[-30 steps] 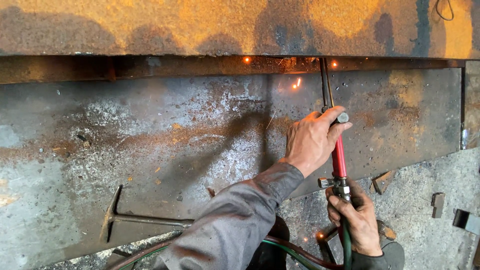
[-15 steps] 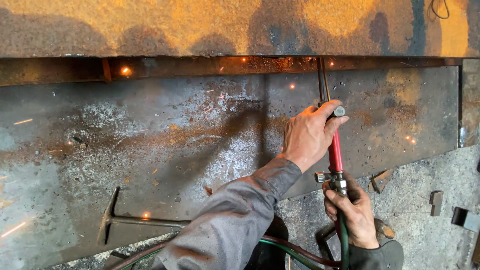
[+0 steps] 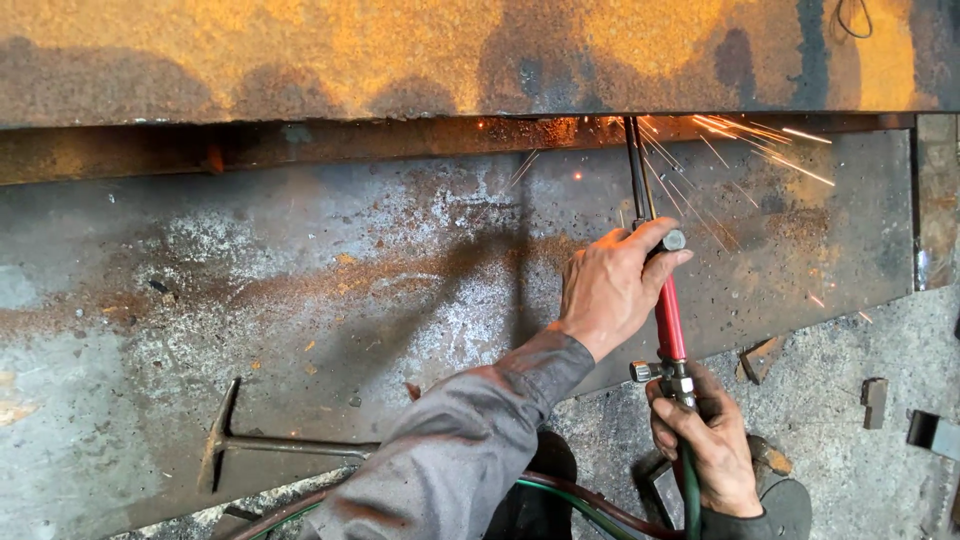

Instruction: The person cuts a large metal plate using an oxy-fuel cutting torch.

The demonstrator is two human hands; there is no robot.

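Cutting torch (image 3: 668, 320), red-handled, long axis near vertical, nozzle pointing up toward the seam below the rusty plate (image 3: 450, 50), sparks flying rightward. Left hand (image 3: 612, 285) wrapped shut round upper handle; right hand (image 3: 705, 445) clenched on valve end and hoses (image 3: 590, 505). Chipping hammer (image 3: 260, 445) flat on grey steel plate (image 3: 300, 280), lower left.
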